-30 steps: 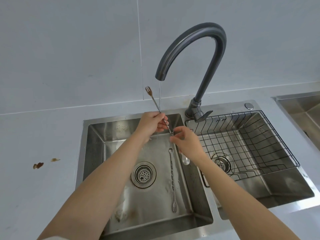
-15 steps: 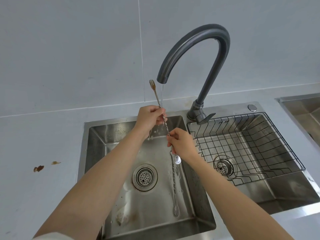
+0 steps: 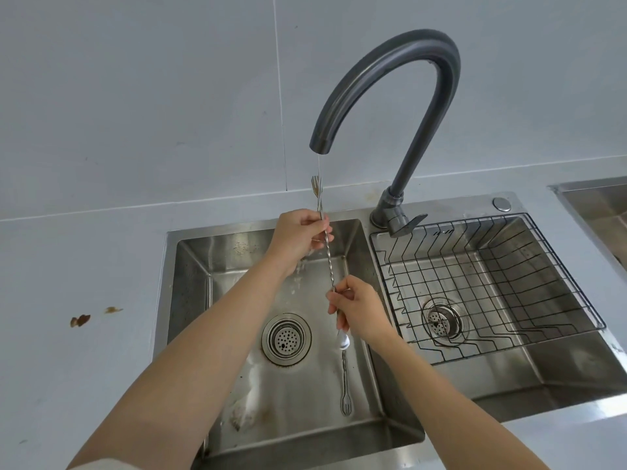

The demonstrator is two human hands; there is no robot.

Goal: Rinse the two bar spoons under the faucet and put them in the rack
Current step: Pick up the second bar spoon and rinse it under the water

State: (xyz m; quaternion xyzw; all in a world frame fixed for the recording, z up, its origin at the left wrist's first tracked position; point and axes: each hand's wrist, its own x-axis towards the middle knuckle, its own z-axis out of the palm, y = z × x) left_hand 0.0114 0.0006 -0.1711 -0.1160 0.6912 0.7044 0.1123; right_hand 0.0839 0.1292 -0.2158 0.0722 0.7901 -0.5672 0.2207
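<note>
A long twisted bar spoon (image 3: 328, 257) is held steeply upright under the thin water stream of the dark grey faucet (image 3: 390, 79), fork end up, bowl end below. My left hand (image 3: 298, 237) pinches its upper shaft. My right hand (image 3: 359, 308) grips its lower shaft just above the bowl. The second bar spoon (image 3: 345, 385) lies on the floor of the left sink basin (image 3: 190, 283), fork end toward me. The black wire rack (image 3: 502, 279) sits in the right basin with nothing in it.
A round drain strainer (image 3: 286, 339) sits in the left basin, another (image 3: 441, 320) under the rack. Brown stains (image 3: 80, 320) mark the white counter at left. Another steel basin edge (image 3: 597, 205) shows at far right. A tiled wall rises behind.
The held spoon has tipped from a slant to nearly upright, its fork end now under the stream. My right hand has slid down the shaft toward the bowl.
</note>
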